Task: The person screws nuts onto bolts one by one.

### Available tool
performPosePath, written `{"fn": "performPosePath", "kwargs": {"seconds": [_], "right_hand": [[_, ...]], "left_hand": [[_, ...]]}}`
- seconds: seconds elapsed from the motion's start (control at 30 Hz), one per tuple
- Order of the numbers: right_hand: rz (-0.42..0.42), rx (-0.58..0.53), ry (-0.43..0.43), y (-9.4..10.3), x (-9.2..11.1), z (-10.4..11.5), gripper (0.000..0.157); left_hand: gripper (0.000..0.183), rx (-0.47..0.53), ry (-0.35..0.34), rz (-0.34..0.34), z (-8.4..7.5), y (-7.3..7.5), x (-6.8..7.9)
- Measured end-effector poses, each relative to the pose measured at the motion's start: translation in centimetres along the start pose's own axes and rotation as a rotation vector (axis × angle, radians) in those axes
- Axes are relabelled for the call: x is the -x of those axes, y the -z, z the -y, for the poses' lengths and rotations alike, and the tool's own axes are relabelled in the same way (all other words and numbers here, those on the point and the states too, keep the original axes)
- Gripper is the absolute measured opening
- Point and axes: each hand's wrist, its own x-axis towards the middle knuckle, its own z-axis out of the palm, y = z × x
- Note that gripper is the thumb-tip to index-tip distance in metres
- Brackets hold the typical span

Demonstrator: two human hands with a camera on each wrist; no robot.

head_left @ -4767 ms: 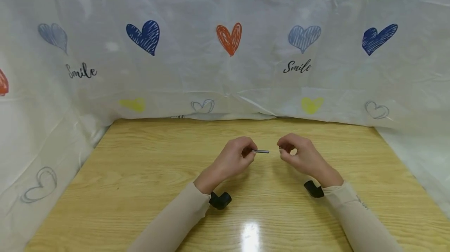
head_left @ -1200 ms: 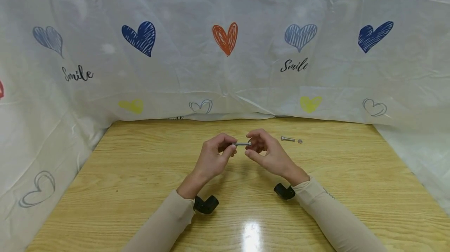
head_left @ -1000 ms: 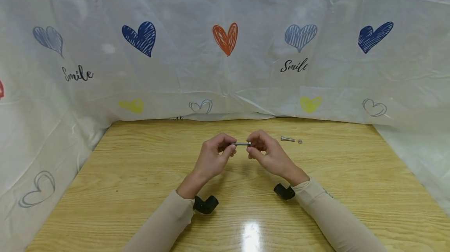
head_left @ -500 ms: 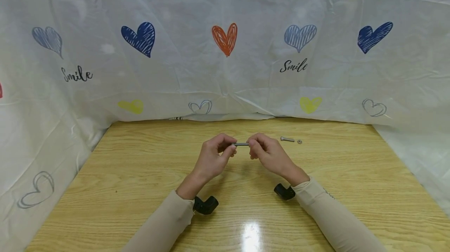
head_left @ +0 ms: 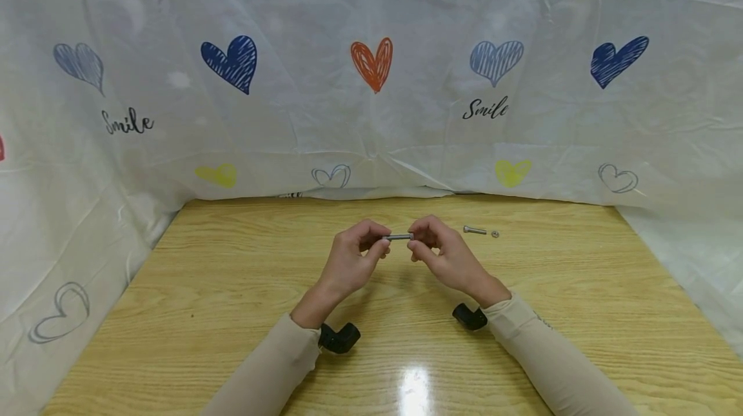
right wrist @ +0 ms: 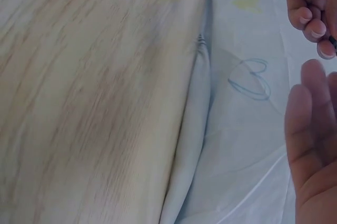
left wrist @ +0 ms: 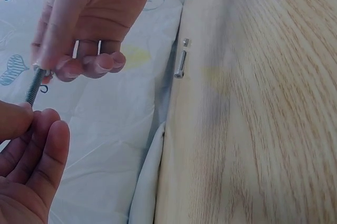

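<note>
My left hand (head_left: pixel 348 260) pinches one end of a thin threaded metal bolt (head_left: pixel 398 237) and holds it level over the table. At the bolt's other end sits a small nut (head_left: pixel 411 236), with the thumb and fingertips of my right hand (head_left: pixel 449 258) around it. In the left wrist view the thread of the bolt (left wrist: pixel 33 88) shows between the hands; the right fingertips partly cover the nut (left wrist: pixel 40 70). The right wrist view shows the right hand (right wrist: pixel 316 145) below the left fingers, with the bolt almost wholly out of frame.
Behind the right hand, a second bolt with a round head (head_left: pixel 475 229) lies on the wooden table (head_left: pixel 244 300), a loose nut (head_left: pixel 495 233) beside it. A white cloth with printed hearts (head_left: pixel 302 100) hangs along the back and sides.
Both hands have shifted left since the earliest frame, and the right has come to the bolt's end. Lately its fingers opened off the nut, closed over it, turned, and loosened slightly; the left stayed still.
</note>
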Motion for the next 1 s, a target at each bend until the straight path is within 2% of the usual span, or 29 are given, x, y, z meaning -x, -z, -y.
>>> {"fn": "performPosePath", "kwargs": {"seconds": [0.07,0.23,0.4,0.47,0.63,0.7,0.83,1.0], "right_hand": [[-0.003,0.012,-0.023,0.0,-0.1,-0.9,0.010],[-0.007,0.014,-0.046,0.1,0.0,-1.4,0.013],[-0.018,0.006,-0.023,0.1,-0.1,-1.3,0.028],[-0.016,0.005,0.007,0.1,-0.1,-1.1,0.025],[-0.008,0.016,0.056,0.3,0.0,1.0,0.016],[-0.005,0.028,0.044,0.5,0.1,1.9,0.013],[0.001,0.061,-0.005,0.6,0.0,2.3,0.007],[-0.011,0.078,-0.036,0.8,-0.1,2.3,0.007]], "left_hand": [[0.009,0.000,0.002,-0.001,0.0,0.0,0.0],[0.009,0.006,-0.002,0.009,0.1,0.0,0.1],[0.010,-0.004,-0.013,0.002,0.1,0.1,0.0],[0.010,-0.006,-0.016,0.000,0.1,0.1,0.0],[0.011,0.010,-0.012,0.010,0.1,0.0,-0.1],[0.011,0.014,-0.007,0.007,0.2,0.0,-0.1],[0.010,0.017,0.000,-0.002,0.2,0.0,-0.1],[0.011,0.012,0.011,0.011,0.0,0.2,-0.1]]}}
